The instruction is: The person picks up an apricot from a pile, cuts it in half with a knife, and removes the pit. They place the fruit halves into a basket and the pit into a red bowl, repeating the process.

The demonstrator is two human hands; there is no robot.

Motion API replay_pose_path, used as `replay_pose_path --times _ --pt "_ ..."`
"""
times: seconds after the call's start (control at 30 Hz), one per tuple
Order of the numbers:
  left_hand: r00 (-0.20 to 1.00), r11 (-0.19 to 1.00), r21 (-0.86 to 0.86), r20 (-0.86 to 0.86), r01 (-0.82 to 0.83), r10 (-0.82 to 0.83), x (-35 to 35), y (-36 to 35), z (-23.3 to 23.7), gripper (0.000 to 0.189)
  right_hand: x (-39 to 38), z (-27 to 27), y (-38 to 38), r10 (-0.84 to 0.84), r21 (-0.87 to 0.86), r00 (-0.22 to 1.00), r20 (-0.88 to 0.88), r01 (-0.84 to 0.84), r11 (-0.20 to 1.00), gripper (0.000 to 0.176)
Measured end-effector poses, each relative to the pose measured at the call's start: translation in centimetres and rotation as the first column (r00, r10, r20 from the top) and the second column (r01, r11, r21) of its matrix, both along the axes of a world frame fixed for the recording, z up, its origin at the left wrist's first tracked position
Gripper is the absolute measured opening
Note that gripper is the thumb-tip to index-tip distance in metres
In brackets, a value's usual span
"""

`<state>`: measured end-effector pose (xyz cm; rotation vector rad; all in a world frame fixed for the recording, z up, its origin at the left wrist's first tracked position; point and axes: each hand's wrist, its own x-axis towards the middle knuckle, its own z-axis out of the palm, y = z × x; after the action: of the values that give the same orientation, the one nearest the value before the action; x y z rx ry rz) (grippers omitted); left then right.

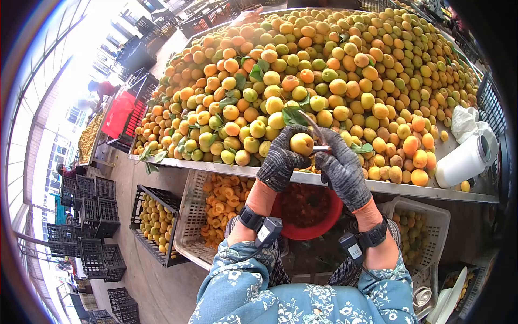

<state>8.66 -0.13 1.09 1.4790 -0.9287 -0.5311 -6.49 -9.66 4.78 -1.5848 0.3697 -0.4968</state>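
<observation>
My left hand (283, 159), in a dark grey knit glove, is closed around a yellow-orange apricot (301, 144) above the table's front edge. Just right of the fruit, my right hand (343, 167), gloved alike, is closed on a small knife (322, 148), its blade side near the apricot. A curved, thin brownish piece rises beside the right fingers; I cannot make out whether it belongs to the knife. Behind both hands, a large heap of apricots (259, 97) with some green leaves covers the metal-edged table (237, 169).
Below the table edge are a red basin (307, 235) with dark contents, a pale crate (186, 216) of halved apricots, a black crate (141, 216) and another pale crate (440, 221) of whole ones. A white container (458, 164) lies at right. A person (102, 89) is far left.
</observation>
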Motion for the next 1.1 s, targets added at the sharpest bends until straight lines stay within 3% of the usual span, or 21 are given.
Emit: replay_pose_path --times 0.03,0.1,0.17,0.27,0.33,0.37,0.43,0.47,0.53,0.6,0.67,0.73,0.8,0.87,0.93,1.1 --pt "1.000 1.000 0.001 -0.001 0.002 -0.002 -0.1 -0.1 -0.2 0.058 0.3 -0.9 0.0 -0.002 0.001 1.000 -0.001 0.002 1.000 0.033" --pt "0.993 0.999 -0.012 -0.112 0.037 -0.038 -0.2 -0.3 -0.5 0.066 0.8 -2.0 -0.1 -0.025 -0.361 0.977 0.211 0.102 0.927 0.033" --pt "0.992 1.000 -0.006 -0.125 0.023 -0.024 -0.4 -0.4 -0.5 0.065 0.7 -1.8 0.0 -0.047 -0.356 0.985 0.163 0.103 0.929 0.035" --pt "0.994 0.998 -0.009 -0.098 0.055 -0.055 -0.7 0.0 0.7 0.062 1.0 -2.3 0.0 -0.073 -0.326 0.950 0.304 0.176 0.929 0.036" --pt "0.946 0.986 0.142 -0.321 0.089 -0.040 -1.2 0.3 1.6 0.057 0.5 -1.6 0.4 -0.082 -0.151 0.969 0.234 0.119 0.981 0.036" --pt "0.946 0.986 0.142 -0.321 0.088 -0.038 -1.2 0.3 1.4 0.057 0.5 -1.5 0.6 -0.081 -0.151 0.969 0.233 0.118 0.982 0.036" --pt "0.998 0.991 0.124 -0.048 0.039 -0.034 -1.3 0.0 1.2 0.058 0.4 -1.3 0.7 -0.110 -0.005 0.970 0.216 0.113 0.994 0.035" --pt "0.985 0.984 0.147 -0.153 0.100 -0.077 -1.5 0.2 2.0 0.061 0.4 -1.3 0.7 -0.109 -0.006 0.971 0.215 0.113 0.994 0.035" --pt "0.990 0.986 0.142 -0.121 0.085 -0.068 -1.7 0.0 1.7 0.061 0.3 -1.2 0.6 -0.111 0.215 0.975 0.192 0.069 0.974 0.034" --pt "0.998 0.991 0.121 -0.011 0.063 -0.062 -1.9 0.0 1.6 0.061 0.2 -0.9 0.6 -0.091 0.214 0.984 0.156 0.057 0.975 0.033" --pt "0.995 0.987 0.146 -0.080 0.067 -0.055 -1.8 0.1 1.6 0.061 0.3 -1.1 0.5 -0.073 0.213 0.990 0.120 0.046 0.976 0.033" --pt "0.988 0.983 0.170 -0.148 0.072 -0.047 -2.1 0.1 1.9 0.061 0.5 -1.8 0.4 -0.103 0.115 0.979 0.176 0.083 0.990 0.032" --pt "0.999 0.986 0.169 0.032 0.010 -0.015 -2.8 -0.1 2.6 0.061 0.4 -1.4 0.6 -0.127 0.022 0.980 0.154 0.125 0.992 0.032" --pt "0.999 0.987 0.159 0.023 0.023 -0.027 -2.5 0.0 2.0 0.060 0.6 -1.3 0.6 -0.151 -0.073 0.979 0.139 0.163 0.984 0.031" --pt "0.999 0.988 0.151 0.014 0.037 -0.040 -2.5 -0.2 1.8 0.059 0.9 -2.0 0.7 -0.195 -0.267 0.951 0.239 0.258 0.928 0.032" --pt "1.000 0.982 0.188 0.026 0.000 -0.005 -2.8 0.0 1.7 0.057 0.6 -3.2 0.6 -0.182 -0.337 0.972 0.149 0.223 0.915 0.041"
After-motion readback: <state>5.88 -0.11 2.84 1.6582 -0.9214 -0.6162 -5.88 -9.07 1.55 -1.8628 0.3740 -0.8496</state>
